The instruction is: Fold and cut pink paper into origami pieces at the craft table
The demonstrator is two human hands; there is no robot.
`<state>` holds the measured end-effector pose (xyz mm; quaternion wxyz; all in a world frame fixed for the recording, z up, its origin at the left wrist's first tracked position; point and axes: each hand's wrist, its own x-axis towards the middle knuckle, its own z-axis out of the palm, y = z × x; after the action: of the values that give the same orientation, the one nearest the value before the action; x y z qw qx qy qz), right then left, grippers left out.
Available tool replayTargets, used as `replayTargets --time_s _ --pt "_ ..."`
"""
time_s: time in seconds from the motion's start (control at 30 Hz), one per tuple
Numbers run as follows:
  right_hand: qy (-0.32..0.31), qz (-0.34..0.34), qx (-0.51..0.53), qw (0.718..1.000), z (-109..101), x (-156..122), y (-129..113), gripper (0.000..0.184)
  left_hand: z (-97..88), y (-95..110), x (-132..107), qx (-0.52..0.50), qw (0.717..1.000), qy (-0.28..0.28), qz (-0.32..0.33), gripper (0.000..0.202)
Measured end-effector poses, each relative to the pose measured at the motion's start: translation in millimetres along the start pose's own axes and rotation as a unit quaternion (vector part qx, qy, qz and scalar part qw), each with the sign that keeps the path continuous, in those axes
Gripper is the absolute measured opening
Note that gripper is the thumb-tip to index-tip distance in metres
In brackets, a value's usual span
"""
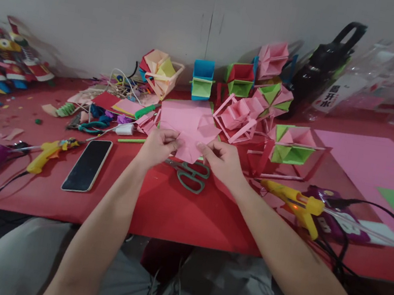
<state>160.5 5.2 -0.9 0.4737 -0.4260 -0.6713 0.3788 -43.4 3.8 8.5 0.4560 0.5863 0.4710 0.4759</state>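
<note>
Between my two hands is a piece of pink paper [188, 148], pinched at both sides above the red table [186, 215]. My left hand [160, 145] is closed on its left edge, thumb and fingertips together. On the right edge, my right hand [223, 159] grips with thumb and forefinger. Behind it lies a pink sheet [183, 114]; where the two overlap I cannot tell their borders. Scissors with grey-green handles [194, 177] rest just below the paper, their blades partly hidden by it and my left hand.
Folded paper lanterns [290, 145] stand along the back. Yellow glue guns lie at left [46, 153] and right [295, 203], with trailing cords. A phone [87, 166] is left of my forearm. Paper scraps [125, 103], a black bottle [316, 69] and pink sheets [360, 158] surround the work area.
</note>
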Motion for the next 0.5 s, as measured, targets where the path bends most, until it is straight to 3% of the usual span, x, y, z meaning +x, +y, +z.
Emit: replayTargets --time_s 0.1,0.33,0.5 --pt "0.019 0.018 0.023 0.999 -0.7 1.7 1.3 0.049 0.1 -0.5 1.1 0.009 1.000 0.006 0.009 0.042" --pt "-0.032 0.015 0.093 0.995 -2.9 5.5 3.4 0.046 -6.4 -11.4 5.6 0.042 0.997 0.036 0.052 0.037" --pt "0.026 0.027 0.070 0.997 -8.6 6.9 6.6 0.051 -12.1 -17.4 8.5 0.046 0.996 0.059 0.046 0.036"
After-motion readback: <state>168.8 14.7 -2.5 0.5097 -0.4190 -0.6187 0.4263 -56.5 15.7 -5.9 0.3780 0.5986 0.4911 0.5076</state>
